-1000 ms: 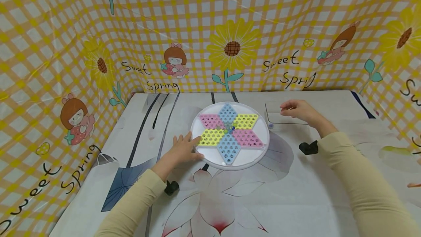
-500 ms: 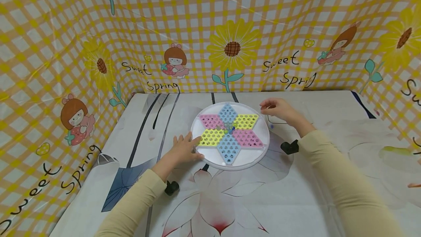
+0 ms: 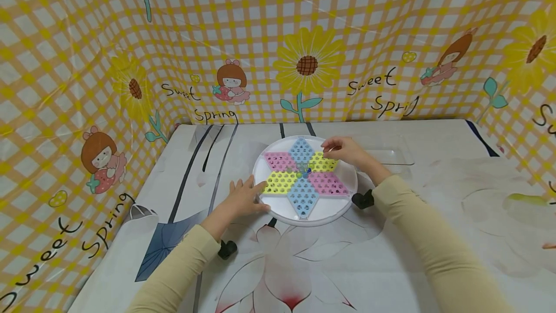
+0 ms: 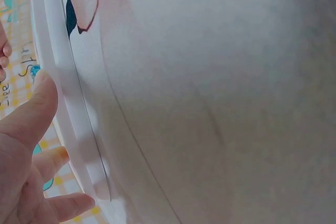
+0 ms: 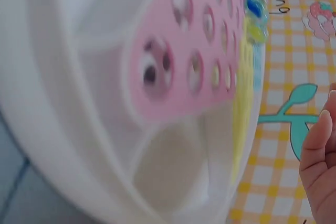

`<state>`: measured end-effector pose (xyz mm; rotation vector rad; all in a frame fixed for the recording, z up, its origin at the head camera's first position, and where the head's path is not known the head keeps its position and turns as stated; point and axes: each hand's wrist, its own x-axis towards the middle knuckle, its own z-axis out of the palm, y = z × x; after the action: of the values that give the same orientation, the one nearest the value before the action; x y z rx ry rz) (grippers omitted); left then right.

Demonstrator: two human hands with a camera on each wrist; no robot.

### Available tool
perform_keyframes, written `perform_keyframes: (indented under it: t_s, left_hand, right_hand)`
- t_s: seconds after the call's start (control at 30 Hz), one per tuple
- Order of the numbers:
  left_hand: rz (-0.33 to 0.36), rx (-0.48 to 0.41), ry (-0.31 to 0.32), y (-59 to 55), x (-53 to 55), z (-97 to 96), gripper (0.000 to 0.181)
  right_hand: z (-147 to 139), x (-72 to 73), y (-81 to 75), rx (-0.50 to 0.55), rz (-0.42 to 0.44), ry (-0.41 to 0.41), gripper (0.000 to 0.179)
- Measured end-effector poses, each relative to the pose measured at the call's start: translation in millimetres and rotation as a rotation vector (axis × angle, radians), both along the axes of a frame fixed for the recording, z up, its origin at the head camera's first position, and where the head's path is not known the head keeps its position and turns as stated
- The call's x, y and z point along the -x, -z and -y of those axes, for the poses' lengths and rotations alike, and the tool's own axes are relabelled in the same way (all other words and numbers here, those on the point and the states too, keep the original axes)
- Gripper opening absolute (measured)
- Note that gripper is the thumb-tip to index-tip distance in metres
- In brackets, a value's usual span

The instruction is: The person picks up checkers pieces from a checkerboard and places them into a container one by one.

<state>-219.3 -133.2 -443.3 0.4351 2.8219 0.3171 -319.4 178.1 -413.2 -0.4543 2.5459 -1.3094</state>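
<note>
A round white Chinese checkers board [image 3: 278, 206] with a blue, pink and yellow star of holes lies on the table. Several glass marbles [image 3: 305, 172] sit around the star's middle. My left hand [image 3: 239, 197] rests at the board's left rim, fingers spread; in the left wrist view its thumb [image 4: 39, 100] lies along the white edge. My right hand [image 3: 345, 149] is over the board's far right part, above the yellow point, thumb and fingers bent close together. Whether a marble is between its fingertips I cannot tell. In the right wrist view, that hand [image 5: 320, 166] shows at the right edge.
A clear plastic tray [image 3: 397, 157] lies behind and right of the board, partly hidden by my right hand. A checked cloth [image 3: 260, 13] rises at the table's back and sides. The table cover [image 3: 391, 264] has printed flowers and dark lines.
My right hand has moved left from over the clear tray to above the board's yellow far right point. My left hand has stayed at the rim.
</note>
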Motion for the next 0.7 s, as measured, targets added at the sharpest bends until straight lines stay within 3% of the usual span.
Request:
perform_keyframes:
  t_s: [0.43, 0.7]
  left_hand:
    - [-0.002, 0.008, -0.001, 0.5, 0.6, -0.2, 0.073]
    - [0.003, 0.004, 0.003, -0.2, 0.2, 0.4, 0.073]
  right_hand:
    - [13.1, 2.2, 22.0, 0.094, -0.022, -0.120, 0.033]
    - [17.3, 6.4, 20.2, -0.027, 0.024, -0.125, 0.034]
